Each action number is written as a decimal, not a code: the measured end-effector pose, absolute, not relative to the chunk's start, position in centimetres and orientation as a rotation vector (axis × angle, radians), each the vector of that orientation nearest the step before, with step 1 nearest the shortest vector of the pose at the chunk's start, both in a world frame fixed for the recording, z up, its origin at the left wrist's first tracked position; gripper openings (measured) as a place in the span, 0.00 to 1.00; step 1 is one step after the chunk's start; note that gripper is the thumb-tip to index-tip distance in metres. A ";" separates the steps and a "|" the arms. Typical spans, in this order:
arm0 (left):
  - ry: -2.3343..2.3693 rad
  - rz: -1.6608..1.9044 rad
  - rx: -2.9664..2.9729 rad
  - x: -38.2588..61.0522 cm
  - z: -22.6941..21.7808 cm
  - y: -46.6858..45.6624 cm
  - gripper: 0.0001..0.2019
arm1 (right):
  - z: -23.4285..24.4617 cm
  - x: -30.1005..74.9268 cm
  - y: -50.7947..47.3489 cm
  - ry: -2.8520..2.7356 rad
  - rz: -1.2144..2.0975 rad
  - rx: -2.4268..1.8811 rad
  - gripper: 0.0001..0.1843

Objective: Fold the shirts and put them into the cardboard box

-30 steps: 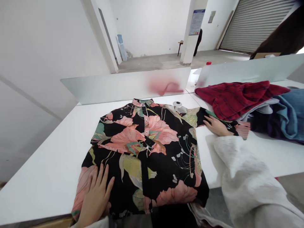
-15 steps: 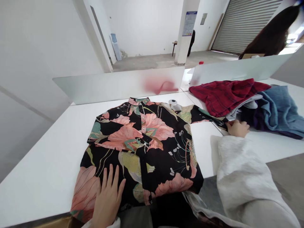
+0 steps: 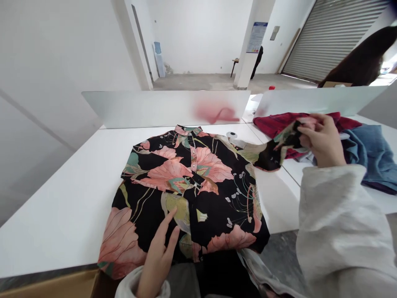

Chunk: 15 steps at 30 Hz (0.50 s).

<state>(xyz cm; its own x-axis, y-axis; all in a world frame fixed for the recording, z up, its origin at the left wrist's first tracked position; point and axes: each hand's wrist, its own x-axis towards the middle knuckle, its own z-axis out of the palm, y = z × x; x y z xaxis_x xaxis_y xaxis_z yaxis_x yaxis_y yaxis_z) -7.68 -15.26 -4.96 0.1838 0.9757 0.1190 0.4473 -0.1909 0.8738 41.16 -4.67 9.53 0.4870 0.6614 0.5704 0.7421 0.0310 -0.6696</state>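
A black floral shirt (image 3: 214, 207) with pink and green flowers lies spread on the white table, its collar at the far side. Its left-hand sleeve is folded across the front. My right hand (image 3: 322, 134) pinches the cuff end of the other sleeve (image 3: 268, 159) and holds it above the table, in front of the clothes pile. Over the lower front of the shirt is my left hand (image 3: 159, 248), fingers apart and holding nothing; whether its fingertips touch the fabric I cannot tell.
A red plaid garment (image 3: 269, 124) and blue denim clothing (image 3: 369, 149) are heaped at the right. Frosted dividers (image 3: 161, 109) run along the table's back. A cardboard box (image 3: 62, 283) stands at the lower left. A small white round item (image 3: 231, 135) lies near the shirt's shoulder.
My right hand has lifted the sleeve end off the table, up and slightly right. My left hand has shifted right and turned, no longer lying flat on the shirt. The view has tilted a little.
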 end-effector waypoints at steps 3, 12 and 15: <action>1.157 1.040 1.278 -6.1 -4.5 -14.7 0.26 | 14.7 32.4 -5.4 -1.579 0.161 -1.382 0.31; 0.965 1.221 0.465 -7.5 -5.4 -12.6 0.30 | 13.5 25.4 -7.9 -2.210 0.167 -1.349 0.19; 1.018 1.193 0.576 -7.7 -5.0 -13.0 0.27 | 8.6 29.9 -4.2 -2.084 0.128 -1.599 0.17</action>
